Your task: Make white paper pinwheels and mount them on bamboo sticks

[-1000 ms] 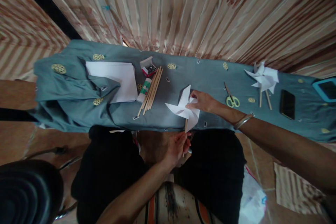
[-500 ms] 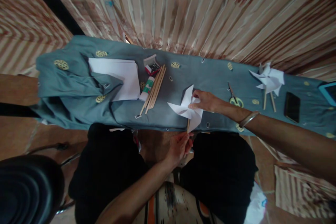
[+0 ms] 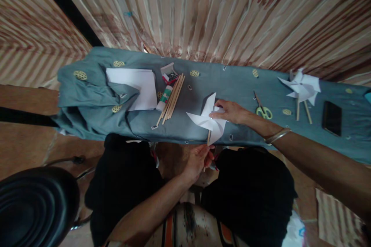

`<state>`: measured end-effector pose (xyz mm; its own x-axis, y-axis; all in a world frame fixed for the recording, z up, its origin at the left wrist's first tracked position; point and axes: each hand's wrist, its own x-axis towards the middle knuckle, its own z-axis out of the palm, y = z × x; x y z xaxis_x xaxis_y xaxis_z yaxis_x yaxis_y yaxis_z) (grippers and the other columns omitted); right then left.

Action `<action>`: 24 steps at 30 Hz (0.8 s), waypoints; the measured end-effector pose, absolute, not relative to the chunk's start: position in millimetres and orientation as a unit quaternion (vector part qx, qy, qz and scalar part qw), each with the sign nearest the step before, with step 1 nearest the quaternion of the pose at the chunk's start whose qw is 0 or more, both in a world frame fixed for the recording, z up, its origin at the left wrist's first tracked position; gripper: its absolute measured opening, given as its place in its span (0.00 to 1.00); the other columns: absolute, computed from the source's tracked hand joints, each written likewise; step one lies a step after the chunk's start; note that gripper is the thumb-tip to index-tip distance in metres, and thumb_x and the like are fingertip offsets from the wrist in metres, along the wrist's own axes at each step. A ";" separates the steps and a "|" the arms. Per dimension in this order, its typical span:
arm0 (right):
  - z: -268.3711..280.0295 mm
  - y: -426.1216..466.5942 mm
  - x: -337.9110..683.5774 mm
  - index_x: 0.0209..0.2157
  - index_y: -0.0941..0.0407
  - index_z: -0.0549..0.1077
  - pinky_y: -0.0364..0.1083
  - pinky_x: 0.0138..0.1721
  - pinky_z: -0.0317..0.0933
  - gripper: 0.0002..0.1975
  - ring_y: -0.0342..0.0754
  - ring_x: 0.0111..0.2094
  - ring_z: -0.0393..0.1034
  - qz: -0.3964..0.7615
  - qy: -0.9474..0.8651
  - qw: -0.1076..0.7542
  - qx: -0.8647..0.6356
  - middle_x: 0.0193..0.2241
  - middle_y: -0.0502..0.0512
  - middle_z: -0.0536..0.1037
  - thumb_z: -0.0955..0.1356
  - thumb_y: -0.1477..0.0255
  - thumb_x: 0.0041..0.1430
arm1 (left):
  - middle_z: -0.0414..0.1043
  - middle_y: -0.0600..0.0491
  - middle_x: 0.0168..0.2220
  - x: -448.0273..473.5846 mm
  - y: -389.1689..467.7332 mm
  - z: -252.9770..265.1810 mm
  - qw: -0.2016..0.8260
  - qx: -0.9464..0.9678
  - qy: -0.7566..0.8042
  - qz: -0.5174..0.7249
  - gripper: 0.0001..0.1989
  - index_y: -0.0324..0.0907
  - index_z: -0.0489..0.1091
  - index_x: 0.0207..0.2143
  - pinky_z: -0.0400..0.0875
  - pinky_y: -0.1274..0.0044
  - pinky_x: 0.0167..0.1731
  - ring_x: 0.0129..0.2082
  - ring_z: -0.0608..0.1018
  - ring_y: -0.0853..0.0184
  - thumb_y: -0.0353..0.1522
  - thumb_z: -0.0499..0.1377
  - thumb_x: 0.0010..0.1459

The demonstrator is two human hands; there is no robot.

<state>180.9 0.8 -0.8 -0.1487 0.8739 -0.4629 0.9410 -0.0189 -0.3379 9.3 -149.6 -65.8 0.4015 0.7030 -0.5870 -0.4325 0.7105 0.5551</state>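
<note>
A white paper pinwheel on a wooden stick is held at the table's near edge. My left hand is closed around the stick, below the paper blades. At the pinwheel's right side, my right hand pinches the paper close to its centre with thumb and fingers. The fingertips partly cover the right blade. Scissors with pale green handles lie to the right of my right hand. Several loose wooden sticks lie to the left of the pinwheel.
Left on the cloth-covered table are white paper sheets, a glue stick and an open small box of metal pieces. Right are finished-looking pinwheels and a dark phone. A black round stool stands lower left.
The camera view has shifted slightly, so the table's things sit a little differently in the picture. Both hands keep their hold on the pinwheel, with hardly any visible movement.
</note>
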 end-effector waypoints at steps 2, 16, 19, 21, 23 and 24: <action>-2.4 4.3 186.4 0.40 0.55 0.76 0.43 0.32 0.63 0.15 0.50 0.35 0.75 -0.315 0.698 0.045 0.641 0.37 0.54 0.82 0.72 0.60 0.55 | 0.68 0.58 0.19 9.3 -148.7 -65.8 0.821 0.162 0.422 0.350 0.29 0.35 0.74 0.35 0.47 0.80 0.15 0.13 0.61 0.77 0.52 0.68 0.43; 5.0 24.7 185.0 0.38 0.55 0.75 0.44 0.32 0.60 0.20 0.49 0.34 0.73 -0.274 0.747 0.119 0.594 0.35 0.53 0.80 0.76 0.60 0.46 | 0.68 0.58 0.18 11.6 -147.5 -65.6 0.828 0.152 0.411 0.349 0.32 0.34 0.73 0.35 0.46 0.80 0.15 0.12 0.61 0.77 0.53 0.68 0.41; 2.6 28.1 184.5 0.37 0.55 0.73 0.44 0.30 0.58 0.19 0.48 0.32 0.71 -0.269 0.749 0.137 0.590 0.34 0.53 0.79 0.76 0.61 0.45 | 0.68 0.58 0.18 11.5 -146.8 -65.4 0.832 0.152 0.411 0.340 0.31 0.35 0.73 0.35 0.47 0.80 0.14 0.12 0.63 0.76 0.53 0.68 0.41; 1.2 29.9 184.1 0.36 0.56 0.72 0.44 0.29 0.57 0.19 0.47 0.31 0.70 -0.269 0.748 0.145 0.589 0.34 0.54 0.78 0.76 0.61 0.45 | 0.68 0.58 0.18 11.7 -146.2 -65.7 0.832 0.151 0.415 0.334 0.31 0.35 0.73 0.35 0.48 0.80 0.14 0.12 0.64 0.76 0.53 0.68 0.42; 0.4 31.2 183.7 0.36 0.56 0.71 0.44 0.29 0.56 0.19 0.47 0.32 0.69 -0.279 0.747 0.150 0.585 0.34 0.54 0.77 0.75 0.61 0.45 | 0.68 0.58 0.18 12.2 -145.8 -66.4 0.832 0.152 0.422 0.326 0.29 0.35 0.73 0.35 0.50 0.80 0.14 0.12 0.64 0.75 0.52 0.67 0.44; 0.2 31.7 183.5 0.36 0.56 0.71 0.44 0.30 0.56 0.19 0.47 0.32 0.69 -0.285 0.747 0.151 0.582 0.34 0.54 0.77 0.75 0.60 0.46 | 0.68 0.58 0.18 12.4 -145.7 -66.7 0.832 0.153 0.424 0.323 0.28 0.35 0.73 0.35 0.50 0.80 0.14 0.12 0.64 0.75 0.52 0.67 0.45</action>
<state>183.5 31.7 0.2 -0.2780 0.7823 -0.5574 0.9547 0.1610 -0.2502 12.4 -145.7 -66.7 0.4316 0.6672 -0.6071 -0.4067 0.7447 0.5292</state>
